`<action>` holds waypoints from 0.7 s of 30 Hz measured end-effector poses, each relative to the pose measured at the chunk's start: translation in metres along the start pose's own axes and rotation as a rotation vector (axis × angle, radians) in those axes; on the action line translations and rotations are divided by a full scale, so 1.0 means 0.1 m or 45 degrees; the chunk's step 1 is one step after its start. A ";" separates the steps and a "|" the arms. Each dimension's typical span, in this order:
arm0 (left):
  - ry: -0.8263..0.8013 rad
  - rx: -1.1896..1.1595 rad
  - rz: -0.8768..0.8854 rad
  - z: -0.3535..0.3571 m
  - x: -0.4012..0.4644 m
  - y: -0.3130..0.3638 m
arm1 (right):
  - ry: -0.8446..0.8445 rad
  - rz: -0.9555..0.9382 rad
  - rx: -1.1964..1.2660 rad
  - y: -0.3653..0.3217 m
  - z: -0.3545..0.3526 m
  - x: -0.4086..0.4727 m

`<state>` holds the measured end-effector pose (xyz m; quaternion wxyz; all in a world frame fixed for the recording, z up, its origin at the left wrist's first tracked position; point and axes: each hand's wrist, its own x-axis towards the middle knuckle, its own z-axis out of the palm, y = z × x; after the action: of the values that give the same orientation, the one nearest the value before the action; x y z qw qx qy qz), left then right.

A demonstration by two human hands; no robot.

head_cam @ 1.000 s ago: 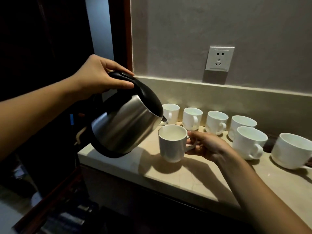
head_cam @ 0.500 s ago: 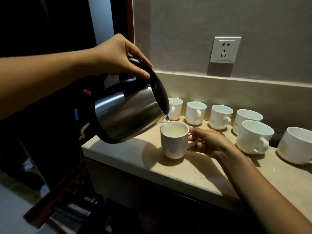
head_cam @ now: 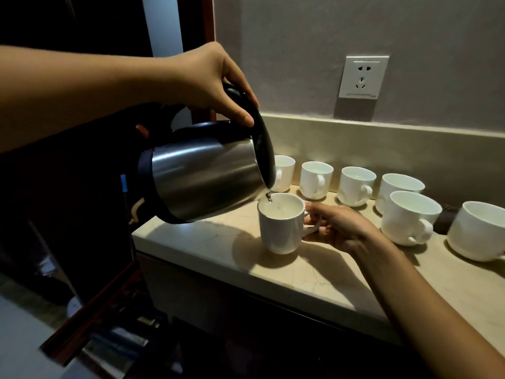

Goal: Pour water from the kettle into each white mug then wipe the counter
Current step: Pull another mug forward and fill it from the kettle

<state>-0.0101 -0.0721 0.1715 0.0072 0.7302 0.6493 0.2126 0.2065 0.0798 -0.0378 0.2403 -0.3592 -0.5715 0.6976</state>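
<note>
My left hand [head_cam: 207, 80] is clamped on the black handle of the kettle [head_cam: 202, 173], which hangs tipped in the left centre of the frame, steel body slanted and spout down over the front mug [head_cam: 281, 225]. A thin stream of water runs from the spout into that mug, which is already filled close to its rim with pale water. The front mug stands on the counter [head_cam: 207, 242] just right of the kettle, and my right hand [head_cam: 338, 228] holds it by the handle, fingers curled around the loop.

Behind it, along the back ledge, stands a row of four mugs [head_cam: 317, 179]; the leftmost is partly hidden by the kettle's lid. The two in the middle show water inside; I cannot tell for the others. Farther right, a wider cup [head_cam: 407, 217] sits in front of the row, and another cup [head_cam: 478, 231] sits at the right edge; what they hold I cannot tell. A socket [head_cam: 363, 76] is on the wall at upper right.
</note>
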 end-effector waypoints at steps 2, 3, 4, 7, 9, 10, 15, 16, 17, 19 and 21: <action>-0.022 0.000 0.014 0.01 0.02 -0.01 | -0.008 -0.012 -0.003 0.01 -0.01 -0.01; -0.032 0.002 0.020 0.01 0.03 -0.02 | -0.013 -0.019 -0.008 0.01 -0.01 -0.01; -0.042 0.006 0.025 0.01 0.04 -0.02 | -0.014 -0.023 -0.011 0.01 -0.01 -0.02; -0.047 0.005 0.028 -0.01 0.06 -0.03 | -0.011 -0.013 -0.006 0.03 -0.03 -0.03; -0.043 0.006 0.023 -0.02 0.06 -0.03 | -0.014 -0.002 -0.005 0.03 -0.04 -0.04; -0.046 0.015 0.024 -0.03 0.06 -0.03 | -0.018 0.002 -0.008 0.04 -0.04 -0.04; -0.062 0.020 0.034 -0.02 0.10 -0.01 | -0.007 0.001 -0.010 0.04 -0.03 -0.06; -0.070 0.022 0.039 -0.01 0.11 0.00 | -0.008 -0.001 -0.008 0.04 -0.03 -0.06; -0.078 0.025 0.042 -0.02 0.11 0.00 | -0.012 -0.004 -0.005 0.04 -0.02 -0.07; -0.094 0.033 0.048 -0.02 0.13 0.03 | -0.015 -0.005 0.000 0.04 -0.02 -0.07; -0.106 0.046 0.058 -0.03 0.14 0.06 | -0.015 -0.001 -0.004 0.04 -0.01 -0.06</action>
<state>-0.0044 -0.0609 0.1805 0.0163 0.7531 0.6353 0.1704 0.2116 0.0746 -0.0404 0.2367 -0.3552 -0.5742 0.6987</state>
